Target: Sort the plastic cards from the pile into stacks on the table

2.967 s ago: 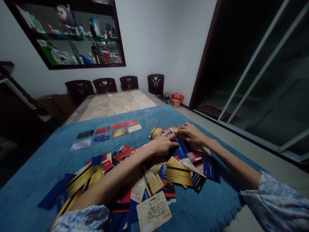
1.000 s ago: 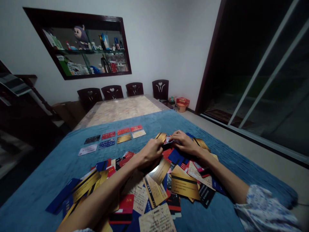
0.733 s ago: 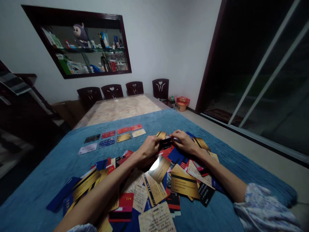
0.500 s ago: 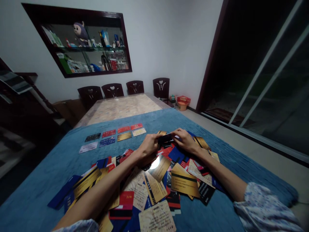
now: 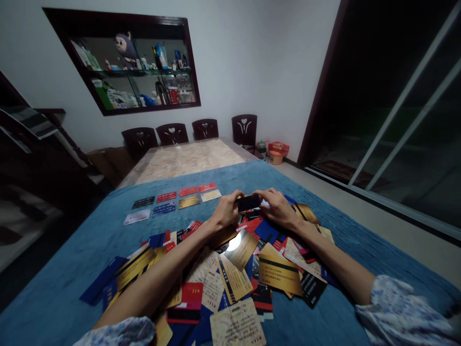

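Note:
A dark card [image 5: 249, 203] is held up between my two hands, over the far side of a loose heap of cards. My left hand [image 5: 226, 210] pinches its left end, and my right hand [image 5: 276, 206] grips its right end. Below my wrists lie overlapping gold, blue, red, black and beige cards, among them a gold card [image 5: 281, 269], a beige card [image 5: 237, 323] and a red card [image 5: 185, 302]. A bright glare falls on one gold card [image 5: 245, 250]. My left forearm covers part of the heap.
Two rows of spread-out cards, including a black card [image 5: 143, 202] and a white card [image 5: 137, 217], lie beyond my left hand on the blue cloth [image 5: 86, 250]. The bare tabletop [image 5: 194, 156] continues behind, with several chairs [image 5: 245, 129] at its far end.
The dark card has tilted so that more of its face shows between my hands. The whole view has shifted slightly; the heap and the rows look unchanged.

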`<state>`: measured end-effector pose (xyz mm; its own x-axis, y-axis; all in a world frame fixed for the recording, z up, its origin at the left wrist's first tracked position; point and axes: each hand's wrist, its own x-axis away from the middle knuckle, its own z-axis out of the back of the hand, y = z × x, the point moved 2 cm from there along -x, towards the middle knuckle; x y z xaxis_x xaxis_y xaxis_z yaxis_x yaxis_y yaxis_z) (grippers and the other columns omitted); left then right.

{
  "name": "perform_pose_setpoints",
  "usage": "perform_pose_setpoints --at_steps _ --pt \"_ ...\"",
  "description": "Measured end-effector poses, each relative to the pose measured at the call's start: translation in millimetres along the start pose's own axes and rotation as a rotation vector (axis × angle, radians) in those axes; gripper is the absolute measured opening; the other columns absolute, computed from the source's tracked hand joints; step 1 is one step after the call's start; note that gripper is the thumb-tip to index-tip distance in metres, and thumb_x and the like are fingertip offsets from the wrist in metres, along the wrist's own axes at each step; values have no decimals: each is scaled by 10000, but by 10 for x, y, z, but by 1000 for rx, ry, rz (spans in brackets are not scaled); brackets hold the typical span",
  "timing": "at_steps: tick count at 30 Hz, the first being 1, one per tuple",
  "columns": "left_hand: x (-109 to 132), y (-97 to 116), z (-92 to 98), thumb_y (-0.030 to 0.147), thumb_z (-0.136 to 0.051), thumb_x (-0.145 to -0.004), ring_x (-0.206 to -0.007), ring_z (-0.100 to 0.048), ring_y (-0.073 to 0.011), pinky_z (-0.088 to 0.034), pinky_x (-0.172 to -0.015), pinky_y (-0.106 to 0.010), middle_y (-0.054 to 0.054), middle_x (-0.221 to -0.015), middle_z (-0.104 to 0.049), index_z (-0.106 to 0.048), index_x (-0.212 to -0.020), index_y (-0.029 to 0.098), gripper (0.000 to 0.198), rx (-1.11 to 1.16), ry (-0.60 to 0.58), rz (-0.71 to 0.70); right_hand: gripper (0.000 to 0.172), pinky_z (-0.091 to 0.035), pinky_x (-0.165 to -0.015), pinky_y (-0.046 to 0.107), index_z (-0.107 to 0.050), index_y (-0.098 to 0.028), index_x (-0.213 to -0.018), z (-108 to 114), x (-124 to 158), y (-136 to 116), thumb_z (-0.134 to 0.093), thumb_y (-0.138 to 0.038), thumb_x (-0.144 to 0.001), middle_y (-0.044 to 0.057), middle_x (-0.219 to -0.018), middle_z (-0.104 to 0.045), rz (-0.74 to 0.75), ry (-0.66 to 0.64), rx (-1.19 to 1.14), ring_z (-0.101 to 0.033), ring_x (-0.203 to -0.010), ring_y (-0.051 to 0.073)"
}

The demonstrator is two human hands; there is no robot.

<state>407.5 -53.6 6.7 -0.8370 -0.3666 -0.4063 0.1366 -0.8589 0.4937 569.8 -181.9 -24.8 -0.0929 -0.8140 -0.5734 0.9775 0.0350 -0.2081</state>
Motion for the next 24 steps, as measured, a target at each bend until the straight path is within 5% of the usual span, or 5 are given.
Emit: perform_pose_setpoints --at_steps 16,24 --pt "101 -46 -7 99 -593 -757 -1073 -583 -223 -492 -1002 -382 -100 -1193 -560 -549 -1269 175 519 -54 -71 -52 512 -450 -819 434 -523 -221 -1390 -28 20 2 -580 -315 -890 139 -1109 -645 80 -30 66 -530 -1026 315" --pt "168 -195 6 145 -603 -776 -1086 -561 -232 -491 -1001 -372 -110 -1154 -558 -561 -1171 147 397 -104 -121 -53 475 -463 -863 467 -580 -214 -1335 -48 37 20 -591 -355 -882 153 -1192 -615 85 -51 36 -513 -1084 321"
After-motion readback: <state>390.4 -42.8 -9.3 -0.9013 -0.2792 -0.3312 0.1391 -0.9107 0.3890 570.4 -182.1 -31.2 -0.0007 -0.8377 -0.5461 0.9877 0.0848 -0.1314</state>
